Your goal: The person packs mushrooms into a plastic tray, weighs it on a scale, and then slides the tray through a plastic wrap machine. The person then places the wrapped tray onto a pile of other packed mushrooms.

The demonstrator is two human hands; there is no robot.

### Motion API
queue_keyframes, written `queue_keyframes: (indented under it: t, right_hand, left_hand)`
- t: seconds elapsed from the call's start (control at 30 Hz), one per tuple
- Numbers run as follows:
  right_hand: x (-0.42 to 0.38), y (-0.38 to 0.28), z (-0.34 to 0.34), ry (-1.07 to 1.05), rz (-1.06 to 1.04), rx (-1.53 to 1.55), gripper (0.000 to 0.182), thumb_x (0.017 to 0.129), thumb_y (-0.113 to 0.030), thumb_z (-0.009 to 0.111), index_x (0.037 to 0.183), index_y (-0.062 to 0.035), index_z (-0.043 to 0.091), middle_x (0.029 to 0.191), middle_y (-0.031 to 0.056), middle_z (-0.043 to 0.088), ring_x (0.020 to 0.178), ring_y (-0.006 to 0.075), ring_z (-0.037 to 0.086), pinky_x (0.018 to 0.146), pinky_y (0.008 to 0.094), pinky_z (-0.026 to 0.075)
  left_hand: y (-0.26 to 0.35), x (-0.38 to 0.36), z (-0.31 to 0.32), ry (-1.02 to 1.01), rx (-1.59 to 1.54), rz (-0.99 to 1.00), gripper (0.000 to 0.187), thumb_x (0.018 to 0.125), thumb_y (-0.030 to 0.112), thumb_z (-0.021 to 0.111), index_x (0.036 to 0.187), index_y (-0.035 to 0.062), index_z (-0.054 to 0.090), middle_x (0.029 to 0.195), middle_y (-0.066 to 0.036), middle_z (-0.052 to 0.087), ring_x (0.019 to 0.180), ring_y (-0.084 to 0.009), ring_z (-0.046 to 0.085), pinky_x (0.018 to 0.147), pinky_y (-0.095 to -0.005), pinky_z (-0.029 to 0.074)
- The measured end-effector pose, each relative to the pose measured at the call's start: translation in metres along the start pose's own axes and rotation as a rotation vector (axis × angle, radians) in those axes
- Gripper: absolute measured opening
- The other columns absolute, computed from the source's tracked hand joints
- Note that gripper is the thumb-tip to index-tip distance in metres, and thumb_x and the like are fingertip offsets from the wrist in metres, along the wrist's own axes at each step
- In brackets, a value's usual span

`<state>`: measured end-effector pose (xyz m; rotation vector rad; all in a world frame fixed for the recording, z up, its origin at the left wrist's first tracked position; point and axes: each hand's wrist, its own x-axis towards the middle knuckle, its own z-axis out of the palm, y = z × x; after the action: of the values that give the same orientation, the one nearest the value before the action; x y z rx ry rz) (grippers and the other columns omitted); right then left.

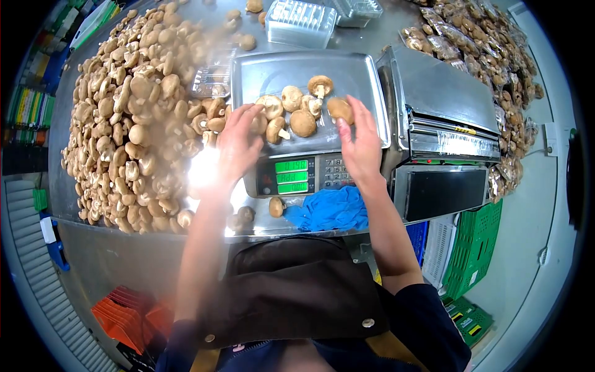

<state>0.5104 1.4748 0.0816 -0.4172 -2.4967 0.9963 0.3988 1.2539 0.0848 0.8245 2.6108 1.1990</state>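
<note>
Several brown-capped shiitake mushrooms (303, 123) lie on the metal pan (353, 67) of a weighing scale, some cap up and some with stems showing. My left hand (235, 147) is at the pan's left side, fingers curved round a mushroom (258, 124) that they partly cover. On the right side of the pan, my right hand (362, 146) has its thumb and fingers at a slightly blurred mushroom (340, 110). Below the pan, the scale's green display (291, 176) is lit, its digits hard to read.
A large mushroom heap (124, 124) covers the table's left. Clear plastic trays (300, 23) stand behind the scale. To the right is a wrapping machine (443, 118), with packed mushrooms (489, 56) beyond. A blue cloth (328, 209) and a loose mushroom (276, 207) lie in front.
</note>
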Motion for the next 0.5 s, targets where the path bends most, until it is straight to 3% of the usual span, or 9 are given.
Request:
queue_keyframes:
  t: [0.1,0.23,0.33,0.4,0.47,0.5]
  right_hand:
    - [-0.006,0.007,0.013,-0.182,0.013,-0.143,0.046,0.096,-0.020,0.051,0.140,-0.0093,0.041,0.143,0.0190,0.039,0.125,0.0369,0.044,0.104,0.0430,0.037]
    - [-0.006,0.007,0.012,-0.098,0.079,0.045,0.045,0.095,-0.019,0.052,0.138,-0.0076,0.042,0.140,0.0191,0.041,0.125,0.0375,0.044,0.105,0.0421,0.036]
    - [0.005,0.008,0.007,-0.030,-0.008,0.077,0.042,0.095,-0.019,0.053,0.134,-0.0044,0.045,0.135,0.0190,0.047,0.123,0.0378,0.046,0.104,0.0418,0.037]
    - [0.011,-0.001,0.006,0.059,-0.078,0.109,0.033,0.093,-0.013,0.055,0.123,-0.0015,0.054,0.124,0.0187,0.055,0.115,0.0359,0.053,0.098,0.0398,0.043]
    - [0.012,-0.018,0.001,0.091,-0.109,0.141,0.029,0.091,-0.009,0.057,0.118,-0.0011,0.057,0.119,0.0184,0.058,0.109,0.0347,0.057,0.093,0.0385,0.046]
    - [0.005,-0.031,-0.001,0.103,-0.146,0.133,0.021,0.089,-0.004,0.057,0.109,-0.0005,0.061,0.107,0.0165,0.062,0.096,0.0337,0.061,0.084,0.0370,0.050]
  left_hand:
    - [-0.003,0.001,0.002,0.050,-0.041,0.007,0.053,0.075,-0.001,0.066,0.126,0.0094,0.056,0.124,-0.015,0.057,0.118,-0.0316,0.054,0.101,-0.0358,0.042]
    - [-0.007,-0.001,-0.004,0.125,-0.117,-0.096,0.056,0.075,-0.002,0.069,0.129,0.0056,0.054,0.122,-0.013,0.060,0.111,-0.0224,0.059,0.096,-0.0328,0.046]
    - [0.013,0.003,-0.005,0.235,-0.287,-0.018,0.053,0.079,0.005,0.069,0.130,0.0048,0.053,0.119,-0.014,0.061,0.108,-0.0233,0.060,0.095,-0.0338,0.047]
    - [0.017,0.011,0.004,0.227,-0.150,0.162,0.053,0.079,0.009,0.068,0.129,0.0065,0.052,0.124,-0.017,0.056,0.116,-0.0302,0.055,0.097,-0.0365,0.045]
    - [0.017,0.018,0.017,0.164,0.137,0.297,0.052,0.082,0.016,0.065,0.131,0.0099,0.050,0.135,-0.017,0.047,0.132,-0.0363,0.038,0.107,-0.0471,0.033]
    - [0.012,0.020,0.027,0.105,0.184,0.286,0.054,0.082,0.018,0.065,0.133,0.0111,0.048,0.138,-0.015,0.045,0.133,-0.0364,0.036,0.108,-0.0494,0.030]
